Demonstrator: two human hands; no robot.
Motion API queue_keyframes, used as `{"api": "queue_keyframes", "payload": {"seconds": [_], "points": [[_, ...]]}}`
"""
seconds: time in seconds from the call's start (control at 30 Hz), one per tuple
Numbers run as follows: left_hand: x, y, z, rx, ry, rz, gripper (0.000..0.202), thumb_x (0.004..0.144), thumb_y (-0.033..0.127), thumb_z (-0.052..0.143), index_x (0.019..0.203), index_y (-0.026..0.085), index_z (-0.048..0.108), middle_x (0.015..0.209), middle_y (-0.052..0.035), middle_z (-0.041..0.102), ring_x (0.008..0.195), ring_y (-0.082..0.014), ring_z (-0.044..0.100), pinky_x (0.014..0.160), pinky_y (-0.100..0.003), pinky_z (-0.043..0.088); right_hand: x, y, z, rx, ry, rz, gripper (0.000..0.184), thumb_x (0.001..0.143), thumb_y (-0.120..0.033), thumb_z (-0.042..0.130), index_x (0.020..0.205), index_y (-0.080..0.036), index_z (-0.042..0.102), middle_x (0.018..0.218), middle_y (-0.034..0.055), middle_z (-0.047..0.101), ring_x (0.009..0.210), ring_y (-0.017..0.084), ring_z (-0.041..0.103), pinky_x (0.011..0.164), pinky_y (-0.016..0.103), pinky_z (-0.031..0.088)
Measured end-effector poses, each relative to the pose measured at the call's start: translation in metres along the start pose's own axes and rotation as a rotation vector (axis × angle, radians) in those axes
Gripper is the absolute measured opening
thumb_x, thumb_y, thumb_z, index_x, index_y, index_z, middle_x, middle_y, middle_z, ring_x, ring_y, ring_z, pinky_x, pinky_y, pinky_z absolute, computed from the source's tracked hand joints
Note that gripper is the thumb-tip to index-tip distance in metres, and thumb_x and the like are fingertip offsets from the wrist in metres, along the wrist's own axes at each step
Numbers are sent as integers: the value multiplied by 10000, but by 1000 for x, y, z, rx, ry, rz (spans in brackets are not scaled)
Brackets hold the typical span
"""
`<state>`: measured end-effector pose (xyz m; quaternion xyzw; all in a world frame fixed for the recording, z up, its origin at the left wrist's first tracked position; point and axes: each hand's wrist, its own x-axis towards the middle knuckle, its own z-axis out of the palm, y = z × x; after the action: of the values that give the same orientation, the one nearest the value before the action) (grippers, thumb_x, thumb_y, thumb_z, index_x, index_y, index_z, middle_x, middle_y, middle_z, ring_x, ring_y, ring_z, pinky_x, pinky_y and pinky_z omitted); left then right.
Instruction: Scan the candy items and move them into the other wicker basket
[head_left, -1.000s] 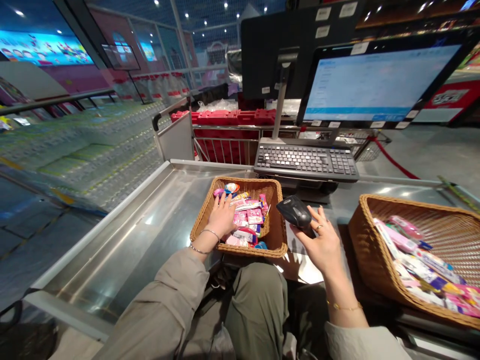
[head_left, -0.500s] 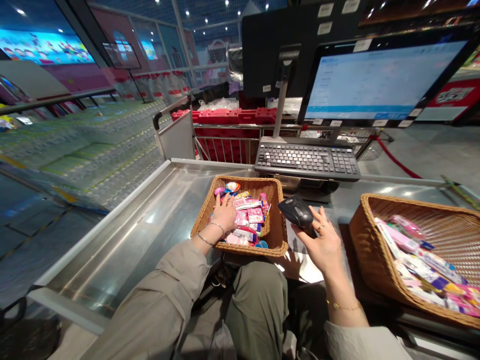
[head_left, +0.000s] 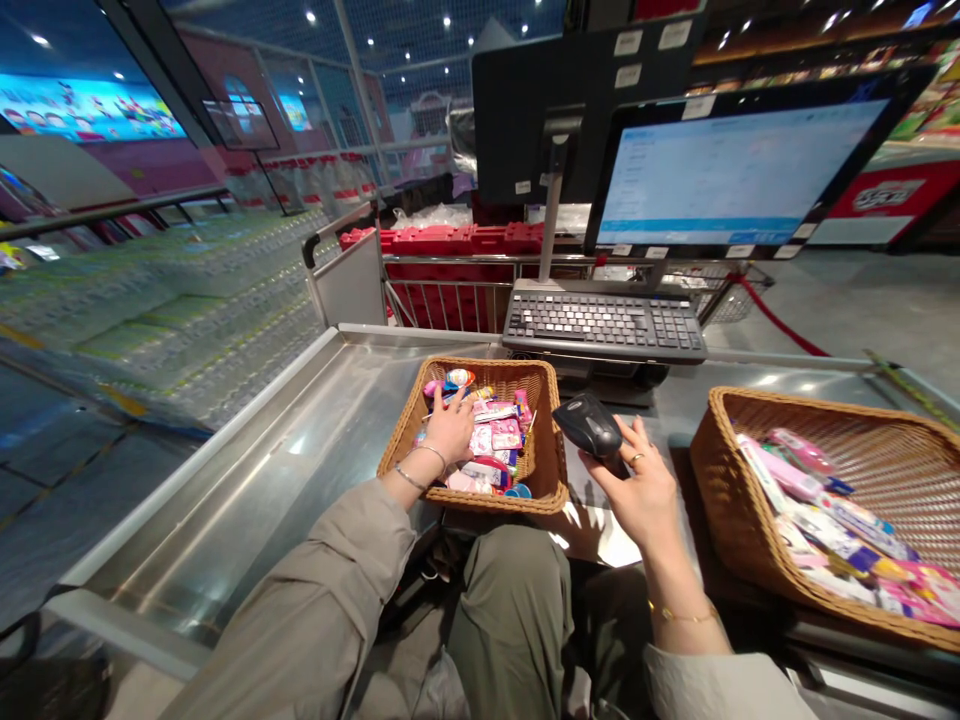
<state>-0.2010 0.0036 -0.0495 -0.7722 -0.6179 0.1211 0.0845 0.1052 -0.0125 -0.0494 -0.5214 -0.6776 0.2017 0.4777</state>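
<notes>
A black barcode scanner [head_left: 589, 424] is held by my right hand [head_left: 643, 490], its head turned toward the wicker basket [head_left: 553, 470] in front of me. Inside that basket lie several small colourful packets [head_left: 498, 434], mostly pink and white, and a blue round item [head_left: 518, 491] by the near rim. My left hand [head_left: 450, 430] reaches into the basket's left side. Its fingers are stretched out and slightly apart over the packets, touching them or just above. The undersides of these fingers are hidden, and I see nothing held in them.
On the right stands a second wicker basket [head_left: 724, 470] of packaged goods. A keyboard [head_left: 604, 322] and a lit monitor [head_left: 739, 175] are beyond the scanner. The metal counter [head_left: 300, 450] has a raised rim. Stacked bottle packs [head_left: 187, 290] stand at the left.
The whole view has shifted slightly, with the monitor, keyboard and baskets appearing a little further left. Both hands keep nearly the same places; the scanner stays in my right hand.
</notes>
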Motion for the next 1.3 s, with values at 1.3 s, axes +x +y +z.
{"api": "queue_keyframes", "payload": {"seconds": [1.3], "points": [[21, 10, 20, -103, 71, -78, 712, 777, 312, 759, 1413, 160, 479, 1465, -187, 536, 1413, -325, 435, 1217, -630, 127, -5, 4, -10, 40, 60, 53, 405, 760, -566, 693, 1021, -266, 767, 1385, 70, 628, 1443, 350, 404, 1187, 609, 297]]}}
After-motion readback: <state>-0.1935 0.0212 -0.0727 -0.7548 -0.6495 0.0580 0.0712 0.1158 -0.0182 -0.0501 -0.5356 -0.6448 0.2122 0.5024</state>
